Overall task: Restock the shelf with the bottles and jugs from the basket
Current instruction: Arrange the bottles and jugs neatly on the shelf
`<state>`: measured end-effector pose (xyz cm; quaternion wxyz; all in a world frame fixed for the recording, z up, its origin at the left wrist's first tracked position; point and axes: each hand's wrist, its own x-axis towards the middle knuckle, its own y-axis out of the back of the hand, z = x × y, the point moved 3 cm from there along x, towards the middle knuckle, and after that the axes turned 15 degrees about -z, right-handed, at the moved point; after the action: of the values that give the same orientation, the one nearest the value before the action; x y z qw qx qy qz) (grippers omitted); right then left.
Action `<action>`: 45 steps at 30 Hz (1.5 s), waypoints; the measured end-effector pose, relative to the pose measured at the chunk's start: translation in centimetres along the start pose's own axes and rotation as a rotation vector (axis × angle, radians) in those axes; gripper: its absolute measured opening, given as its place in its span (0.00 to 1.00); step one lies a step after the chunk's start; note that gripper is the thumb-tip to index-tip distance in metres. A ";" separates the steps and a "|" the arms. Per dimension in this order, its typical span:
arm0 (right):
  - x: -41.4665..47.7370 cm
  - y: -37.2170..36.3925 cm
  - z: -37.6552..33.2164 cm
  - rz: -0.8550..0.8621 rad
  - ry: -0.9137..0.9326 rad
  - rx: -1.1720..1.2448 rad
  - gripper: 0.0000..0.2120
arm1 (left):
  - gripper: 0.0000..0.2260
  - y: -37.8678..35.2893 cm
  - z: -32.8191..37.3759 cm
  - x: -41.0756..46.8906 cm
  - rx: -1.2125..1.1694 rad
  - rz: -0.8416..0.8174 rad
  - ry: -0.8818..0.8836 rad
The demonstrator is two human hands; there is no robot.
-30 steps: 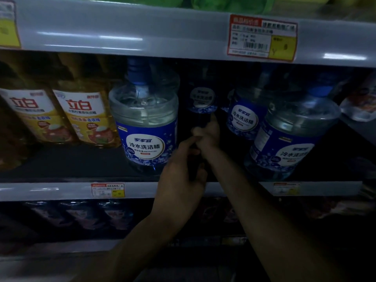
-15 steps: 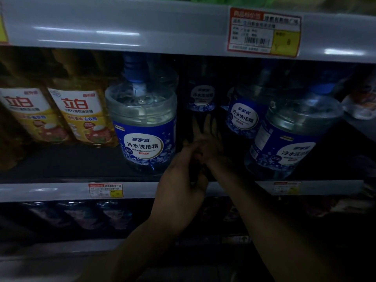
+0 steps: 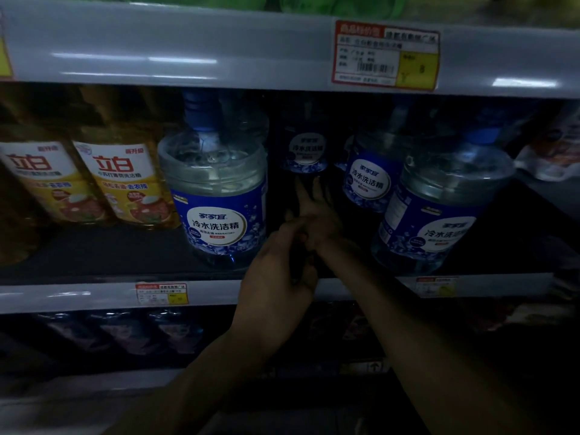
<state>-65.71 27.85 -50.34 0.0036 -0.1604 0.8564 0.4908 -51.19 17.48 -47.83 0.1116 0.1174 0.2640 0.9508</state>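
Clear jugs with blue labels stand on the middle shelf (image 3: 78,296). One jug (image 3: 219,221) is at the front, left of a dark gap. A second jug (image 3: 306,152) sits deep at the back of that gap. Another two, a rear jug (image 3: 367,180) and a leaning front jug (image 3: 439,215), are to the right. My right hand (image 3: 314,208) lies in the gap, fingers spread, just below the back jug and holding nothing. My left hand (image 3: 276,271) is curled at the shelf's front edge, its fingers against my right wrist. A dark shape by its palm is unclear. The basket is out of sight.
Yellow detergent bottles (image 3: 125,183) fill the shelf's left part. A price tag (image 3: 386,54) hangs on the upper shelf edge, close above the jug caps. A pale package (image 3: 552,158) lies at far right. Dark packs (image 3: 125,334) line the lower shelf.
My right hand has gone from a closed grip near the back jug to flat, spread fingers and has drawn slightly back. My left hand has stayed curled at the shelf edge.
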 end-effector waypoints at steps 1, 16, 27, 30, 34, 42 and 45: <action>0.0 0.2 0.2 -0.018 0.005 -0.034 0.39 | 0.28 0.2 0.0 -0.1 0.004 0.009 -0.001; -16.5 7.3 -1.6 0.363 0.362 -0.117 0.26 | 0.18 0.5 2.8 -1.4 0.015 0.178 -0.094; -21.3 12.9 9.1 0.633 0.060 0.403 0.24 | 0.26 -6.3 6.1 3.9 -0.266 0.028 -0.098; -19.2 12.2 12.4 0.387 0.049 0.553 0.37 | 0.27 -7.7 6.3 5.6 -0.262 0.006 -0.117; -17.7 11.7 13.3 0.193 0.077 0.565 0.39 | 0.29 -8.4 6.3 7.0 -0.250 -0.004 -0.129; -17.4 10.4 11.9 0.226 0.101 0.583 0.48 | 0.32 -7.4 6.2 7.0 -0.175 0.003 -0.117; -16.6 9.5 10.4 0.209 0.113 0.583 0.45 | 0.31 -6.2 5.2 6.0 -0.168 0.051 -0.078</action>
<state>-54.15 45.58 -45.08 -0.0486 -0.0909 0.9717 0.2126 -54.45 26.78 -45.83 0.1070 0.1514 0.1759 0.9668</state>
